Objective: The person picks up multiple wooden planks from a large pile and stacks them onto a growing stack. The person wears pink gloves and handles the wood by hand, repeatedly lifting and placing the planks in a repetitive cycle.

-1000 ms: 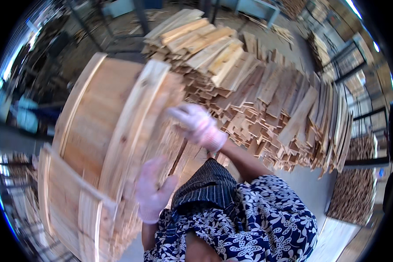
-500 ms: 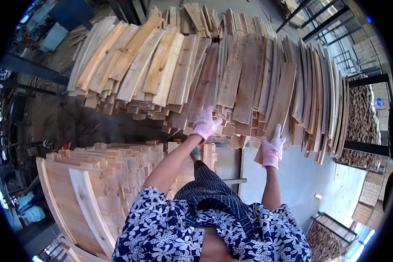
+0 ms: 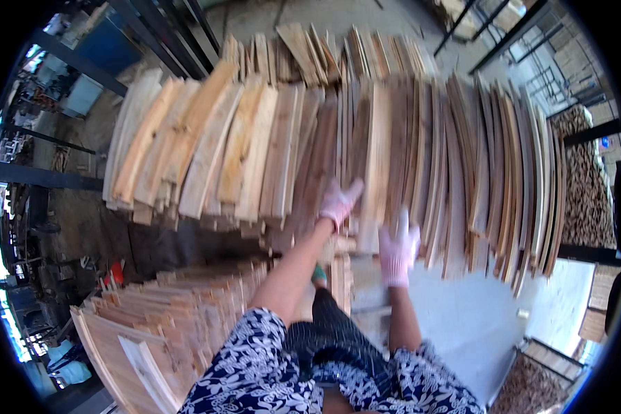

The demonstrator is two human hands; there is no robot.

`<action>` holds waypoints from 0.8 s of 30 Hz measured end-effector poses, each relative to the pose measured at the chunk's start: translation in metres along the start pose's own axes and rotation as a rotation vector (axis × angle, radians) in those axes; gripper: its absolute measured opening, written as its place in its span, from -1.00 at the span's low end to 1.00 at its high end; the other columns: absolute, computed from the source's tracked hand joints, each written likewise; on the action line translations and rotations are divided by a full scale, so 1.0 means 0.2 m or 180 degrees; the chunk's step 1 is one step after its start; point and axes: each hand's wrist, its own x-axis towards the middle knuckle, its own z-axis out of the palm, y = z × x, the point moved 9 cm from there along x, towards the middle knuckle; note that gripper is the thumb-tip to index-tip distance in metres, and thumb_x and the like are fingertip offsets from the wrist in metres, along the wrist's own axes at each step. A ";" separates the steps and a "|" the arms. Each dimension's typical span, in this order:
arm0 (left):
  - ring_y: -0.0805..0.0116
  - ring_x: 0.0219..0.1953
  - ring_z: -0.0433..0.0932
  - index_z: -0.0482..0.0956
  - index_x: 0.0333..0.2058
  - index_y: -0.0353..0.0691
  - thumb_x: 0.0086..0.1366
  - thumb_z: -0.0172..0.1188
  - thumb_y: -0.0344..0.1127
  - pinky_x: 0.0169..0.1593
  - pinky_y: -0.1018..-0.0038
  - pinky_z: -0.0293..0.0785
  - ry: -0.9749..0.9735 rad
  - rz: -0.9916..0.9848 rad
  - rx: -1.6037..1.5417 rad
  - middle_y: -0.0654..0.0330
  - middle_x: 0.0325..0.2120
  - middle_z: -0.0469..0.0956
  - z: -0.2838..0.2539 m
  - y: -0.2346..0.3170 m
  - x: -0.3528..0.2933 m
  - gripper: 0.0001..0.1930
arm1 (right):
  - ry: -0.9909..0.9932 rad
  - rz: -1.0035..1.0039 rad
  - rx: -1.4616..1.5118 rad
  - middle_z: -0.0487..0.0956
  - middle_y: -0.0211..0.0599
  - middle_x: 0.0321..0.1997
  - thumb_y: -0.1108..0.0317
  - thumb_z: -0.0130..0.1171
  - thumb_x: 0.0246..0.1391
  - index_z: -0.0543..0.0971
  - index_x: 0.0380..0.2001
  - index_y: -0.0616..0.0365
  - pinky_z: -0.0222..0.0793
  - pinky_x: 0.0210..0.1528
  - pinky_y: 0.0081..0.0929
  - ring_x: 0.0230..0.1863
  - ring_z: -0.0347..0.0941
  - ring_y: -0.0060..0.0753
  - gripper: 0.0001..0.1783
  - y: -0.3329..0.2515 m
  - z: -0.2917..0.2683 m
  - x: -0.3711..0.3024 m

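Observation:
A long stack of wooden boards (image 3: 255,138) stretches across in front of me, the boards standing side by side and leaning. My left hand (image 3: 339,200), in a pinkish-white knit glove, rests against the lower part of the darker boards, thumb and fingers spread. My right hand (image 3: 399,247), gloved the same way, has its fingers stretched upward. It is just right of the lower end of a pale board (image 3: 375,165), which is smeared by motion. Whether the right thumb touches that board is hard to make out.
A lower stack of lighter planks (image 3: 179,310) stands at my left. Dark metal posts (image 3: 162,34) rise behind the stack at the far left. A rack of bundled wood pieces (image 3: 583,186) stands at the right, beside pale flooring (image 3: 455,310).
My right hand has moved left, away from the brownish board it was touching. A pale board now shows between my hands. The view has shifted, so the stack sits lower.

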 end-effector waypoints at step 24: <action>-0.13 0.38 0.31 0.22 0.31 -0.55 -0.06 0.49 0.32 0.38 0.17 0.31 0.0318 -0.0460 0.0397 -0.33 0.30 0.31 0.06 -0.15 0.12 0.21 | -0.0953 0.0918 0.0472 0.55 0.42 0.12 -0.22 0.27 0.11 0.25 0.32 0.41 0.39 0.20 -0.03 0.21 0.47 0.36 0.00 0.31 0.32 0.11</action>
